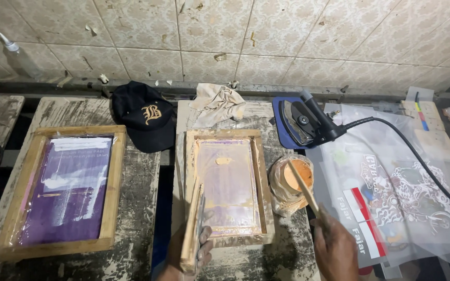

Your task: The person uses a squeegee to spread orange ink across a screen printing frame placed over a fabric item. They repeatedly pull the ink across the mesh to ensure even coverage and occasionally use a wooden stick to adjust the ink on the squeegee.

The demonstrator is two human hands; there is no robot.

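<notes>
A wooden screen-printing frame (191, 156) lies in the middle of the bench, with a dab of orange ink (223, 161) on its mesh near the far end. My left hand (200, 251) grips a wooden squeegee (191, 229) that rests upright along the frame's near left side. My right hand (337, 251) holds a thin wooden stick (302, 186), whose tip reaches into a tub of orange ink (292, 179) wrapped in plastic, just right of the frame.
A second frame with purple mesh (69, 187) lies at left. A black cap (144, 117) and crumpled rag (217, 103) sit at the back. An iron (303, 120) with a black cord, and printed transparent sheets (391, 187), lie at right. A tiled wall stands behind.
</notes>
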